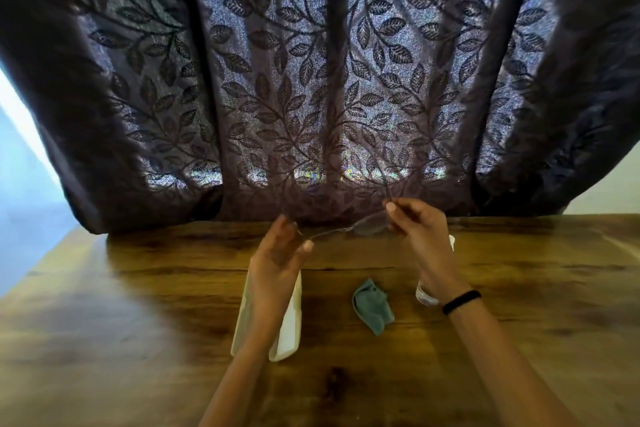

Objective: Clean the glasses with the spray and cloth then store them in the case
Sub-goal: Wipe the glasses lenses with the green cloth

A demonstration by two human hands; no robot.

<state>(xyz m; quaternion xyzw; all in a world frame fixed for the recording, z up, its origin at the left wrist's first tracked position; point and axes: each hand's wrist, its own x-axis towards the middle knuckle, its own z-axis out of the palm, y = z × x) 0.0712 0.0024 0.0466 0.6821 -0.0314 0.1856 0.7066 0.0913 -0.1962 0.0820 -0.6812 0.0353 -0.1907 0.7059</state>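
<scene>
My right hand (419, 229) pinches one end of the thin, clear-framed glasses (346, 230). My left hand (277, 260) curls thumb and fingers round the other end, holding them above the brown wooden table (138, 322). I should grip the frame only, never the lenses. The crumpled teal cloth (374, 305) lies between my wrists. The small clear spray bottle (425, 296) stands behind my right wrist, and the open white case (289, 333) lies under my left forearm.

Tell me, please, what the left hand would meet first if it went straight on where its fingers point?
Probably the curtain behind the table: the left hand, holding the glasses, points forward and up, with nothing else showing in that line, though depth is unclear.
</scene>
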